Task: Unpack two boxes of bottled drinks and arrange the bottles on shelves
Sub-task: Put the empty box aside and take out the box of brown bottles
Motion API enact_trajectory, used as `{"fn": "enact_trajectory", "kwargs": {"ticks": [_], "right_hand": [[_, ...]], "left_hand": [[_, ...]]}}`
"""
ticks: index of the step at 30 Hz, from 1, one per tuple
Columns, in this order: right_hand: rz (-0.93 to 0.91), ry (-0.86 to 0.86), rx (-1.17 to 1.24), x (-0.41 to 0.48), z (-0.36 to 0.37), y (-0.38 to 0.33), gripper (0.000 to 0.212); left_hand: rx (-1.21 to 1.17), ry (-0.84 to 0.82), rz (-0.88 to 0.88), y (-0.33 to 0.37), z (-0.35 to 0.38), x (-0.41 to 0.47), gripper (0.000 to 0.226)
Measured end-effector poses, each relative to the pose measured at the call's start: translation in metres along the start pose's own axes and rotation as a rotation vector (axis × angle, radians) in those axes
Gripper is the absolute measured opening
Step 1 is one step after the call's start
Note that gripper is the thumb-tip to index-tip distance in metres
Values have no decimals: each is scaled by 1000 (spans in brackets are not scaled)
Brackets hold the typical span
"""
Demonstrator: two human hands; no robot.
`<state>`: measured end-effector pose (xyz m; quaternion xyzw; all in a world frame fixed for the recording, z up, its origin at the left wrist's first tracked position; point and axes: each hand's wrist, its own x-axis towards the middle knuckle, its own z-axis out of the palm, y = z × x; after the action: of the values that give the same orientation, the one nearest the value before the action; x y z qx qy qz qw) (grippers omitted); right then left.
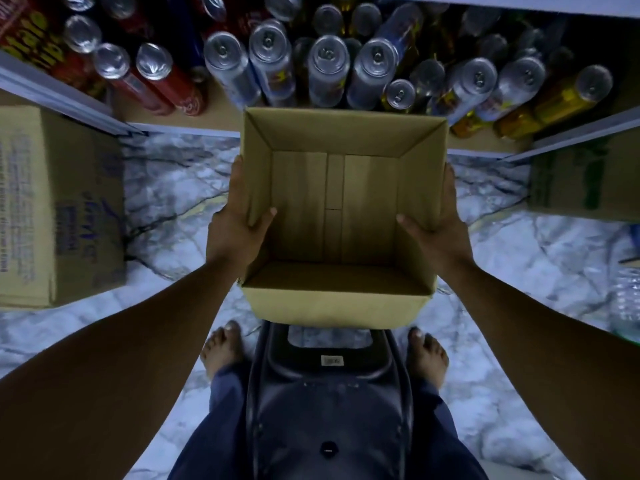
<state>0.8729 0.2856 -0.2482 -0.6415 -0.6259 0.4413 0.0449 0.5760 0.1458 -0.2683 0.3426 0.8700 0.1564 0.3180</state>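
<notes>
my left hand (239, 223) and right hand (433, 220) grip the empty box (336, 209) by its side walls, lifted between them; this one looks unpacked. next i'd set it aside, then reach for the closed box (52, 209) left of my left hand.

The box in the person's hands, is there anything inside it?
No. The open cardboard box held by the left hand and right hand shows only its bare bottom flaps. What lies directly beneath the box is hidden, except part of a black stool.

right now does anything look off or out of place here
Nothing spilled or damaged. The box held between the left hand and right hand is empty. On the shelf, the cans sit unevenly rather than in neat rows.
</notes>
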Motion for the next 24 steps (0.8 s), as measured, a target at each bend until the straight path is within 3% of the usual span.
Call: {"fn": "enact_trajectory", "kwargs": {"ticks": [8, 24], "right_hand": [[-66, -83, -51, -26, -6, -47, 101], [-512, -392, -134, -118, 63, -236, 100]], "left_hand": [[-63, 39, -59, -10, -50, -38, 94], [-260, 367, -369, -103, -215, -192, 89]]}}
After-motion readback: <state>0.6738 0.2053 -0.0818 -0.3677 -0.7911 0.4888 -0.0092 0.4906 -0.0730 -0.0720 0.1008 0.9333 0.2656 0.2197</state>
